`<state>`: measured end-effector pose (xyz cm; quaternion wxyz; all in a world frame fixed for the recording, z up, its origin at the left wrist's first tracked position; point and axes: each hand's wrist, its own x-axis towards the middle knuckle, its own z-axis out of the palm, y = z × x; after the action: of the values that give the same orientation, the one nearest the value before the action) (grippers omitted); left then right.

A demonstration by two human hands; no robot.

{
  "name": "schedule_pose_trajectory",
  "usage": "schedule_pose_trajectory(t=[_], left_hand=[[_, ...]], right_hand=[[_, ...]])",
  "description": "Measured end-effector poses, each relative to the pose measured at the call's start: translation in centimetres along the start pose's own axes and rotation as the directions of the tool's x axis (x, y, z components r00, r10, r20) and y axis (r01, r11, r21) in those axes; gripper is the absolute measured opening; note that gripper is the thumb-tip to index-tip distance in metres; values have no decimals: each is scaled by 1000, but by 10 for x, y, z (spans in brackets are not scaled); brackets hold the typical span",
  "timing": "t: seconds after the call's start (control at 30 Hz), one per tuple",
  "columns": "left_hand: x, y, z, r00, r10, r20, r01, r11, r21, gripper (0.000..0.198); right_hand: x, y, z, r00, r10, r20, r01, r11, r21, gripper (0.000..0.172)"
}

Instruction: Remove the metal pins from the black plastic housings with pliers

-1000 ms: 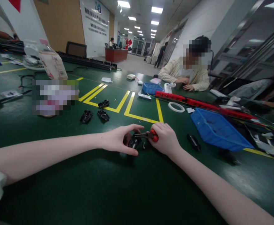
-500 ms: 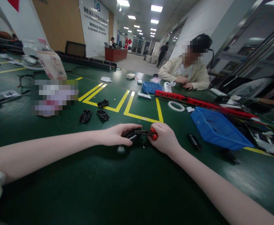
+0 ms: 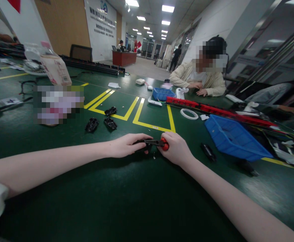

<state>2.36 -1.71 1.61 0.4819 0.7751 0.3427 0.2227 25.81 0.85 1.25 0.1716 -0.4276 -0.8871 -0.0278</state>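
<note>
My right hand (image 3: 175, 148) is closed around the red handles of a pair of pliers (image 3: 155, 143), whose dark jaws point left. The jaws reach the black plastic part (image 3: 143, 148) that my left hand (image 3: 127, 145) grips with thumb and fingers. Much of that part is hidden behind my left fingers, and I cannot tell exactly where the jaws bite. Just below the pliers a tiny pale scrap (image 3: 154, 155) lies on the green table (image 3: 106, 201). Several black shell pieces (image 3: 92, 125) rest beyond my left forearm.
A blue bin (image 3: 237, 139) stands at the right, with a black cylindrical part (image 3: 208, 152) beside it. Behind are a white ring (image 3: 189, 114), a long red strip (image 3: 212, 109) and a smaller blue bin (image 3: 163, 93). A bottle (image 3: 55, 67) stands far left. A person (image 3: 199, 77) sits across the table.
My left hand has turned the black part, so its shiny rounded side no longer shows, and the thumb now lies higher along it. My right hand and the pliers have barely moved.
</note>
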Motion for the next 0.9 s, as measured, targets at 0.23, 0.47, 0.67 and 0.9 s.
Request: schedule_pose_trajectory(t=[0.23,0.47,0.67,0.9], left_hand=[[0,-4,2,995,82,-63,-69,980,189,43],[-3,0,-2,999,35,1,-35,994,101,54],[-4,0,2,996,86,15,-88,990,108,72],[-6,2,1,998,53,26,-53,998,25,56]], right_hand=[[0,0,0,1000,-14,8,14,1000,7,15],[0,2,1,999,-38,-17,38,999,-9,13],[-1,2,1,994,-87,-72,85,996,-37,9],[-3,9,1,945,-126,-303,108,991,-76,16]])
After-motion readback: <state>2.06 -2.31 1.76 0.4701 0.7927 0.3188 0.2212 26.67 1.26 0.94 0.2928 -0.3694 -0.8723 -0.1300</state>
